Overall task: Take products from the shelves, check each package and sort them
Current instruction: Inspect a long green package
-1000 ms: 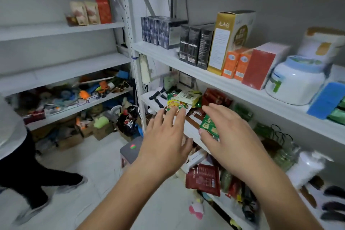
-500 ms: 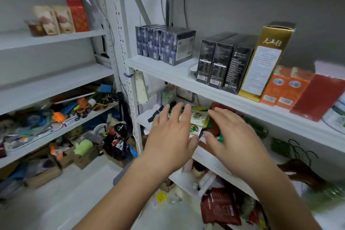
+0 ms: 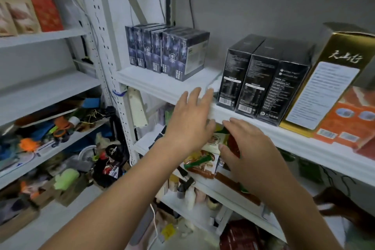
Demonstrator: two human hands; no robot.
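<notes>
My left hand (image 3: 189, 122) is raised with straight, spread fingers in front of the edge of the white upper shelf (image 3: 162, 85), holding nothing. My right hand (image 3: 249, 150) hovers flat, palm down, over snack packets (image 3: 205, 160) lying on the shelf below; its thumb is near a green and cream packet (image 3: 214, 141). On the upper shelf stand several dark blue boxes (image 3: 176, 55), three black boxes (image 3: 261, 83), a tall gold box (image 3: 332, 85) and orange boxes (image 3: 349, 126).
The left shelving unit (image 3: 46, 89) holds red and tan packages up high and cluttered tools and toys lower down. A power strip (image 3: 138, 107) hangs on the upright post. Bags, boxes and bottles crowd the floor and the lowest shelf.
The view has moved closer and up toward the upper shelf. Both hands have risen, the left one to the shelf edge. The green packet seen by my right hand earlier is no longer visible.
</notes>
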